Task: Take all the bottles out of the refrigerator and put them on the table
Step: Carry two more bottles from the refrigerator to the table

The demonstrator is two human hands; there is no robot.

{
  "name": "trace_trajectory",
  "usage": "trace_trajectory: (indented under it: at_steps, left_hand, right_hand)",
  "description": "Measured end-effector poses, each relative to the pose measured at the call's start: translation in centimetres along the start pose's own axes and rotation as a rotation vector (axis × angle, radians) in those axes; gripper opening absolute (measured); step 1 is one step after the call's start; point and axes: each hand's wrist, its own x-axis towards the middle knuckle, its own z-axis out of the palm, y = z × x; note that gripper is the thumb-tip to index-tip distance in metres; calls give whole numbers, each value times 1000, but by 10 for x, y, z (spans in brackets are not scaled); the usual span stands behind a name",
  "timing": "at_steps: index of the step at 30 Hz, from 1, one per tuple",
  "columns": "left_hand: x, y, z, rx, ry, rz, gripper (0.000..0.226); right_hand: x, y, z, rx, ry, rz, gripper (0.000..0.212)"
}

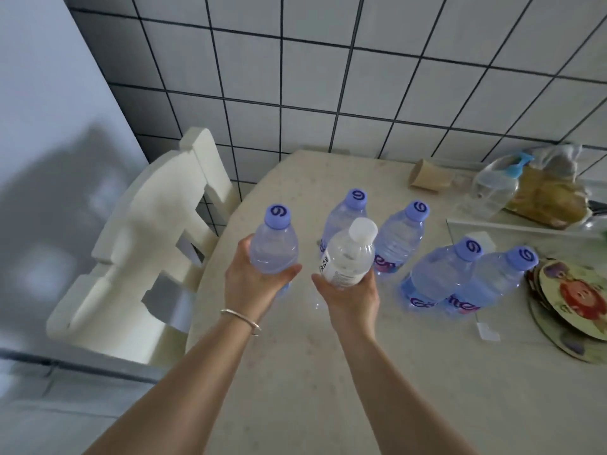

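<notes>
My left hand (254,284) grips a clear bottle with a purple cap (274,246), held upright over the table's left part. My right hand (349,295) grips a clear bottle with a white cap (349,257), tilted slightly right. Both are above the beige table (295,372); whether they touch it I cannot tell. Several purple-capped bottles stand on the table: two behind my hands (345,215) (399,238) and two to the right (440,270) (492,280).
A cream chair (141,244) stands against the table's left edge. At the back right are a toppled paper cup (427,175), a clear pump bottle (492,188) and a bag of food (551,198). Round coasters (574,303) lie at the right edge. A tiled wall (328,77) is behind.
</notes>
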Motion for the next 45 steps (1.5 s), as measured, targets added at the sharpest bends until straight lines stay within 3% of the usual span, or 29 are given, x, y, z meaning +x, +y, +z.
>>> trace_trajectory:
  at_steps: [23,27,30,33,37,41,45]
  left_hand:
    - [19,-31,27,-98,-44,60,68]
    - [16,-37,27,-125,-82,40,83]
    - [24,-43,26,-45,-155,20,76]
    - [27,-47,23,40,-259,49,95]
    - [-6,-33,5,-60,-116,32,119]
    - [-35,-19,-9,-89,18,78,113]
    - [-73,2,-25,-82,27,145,112]
  right_hand:
    - [25,20,23,-13,-26,-16,58]
    - [25,23,22,-38,-40,-19,61]
    - [24,24,19,-86,-87,-21,65]
    - [20,23,7,-180,-147,-51,70]
    - [0,15,-20,-310,-100,-149,77]
    - [-25,-8,-52,-295,-58,-253,78]
    - [-53,-18,-83,-287,-98,-345,83]
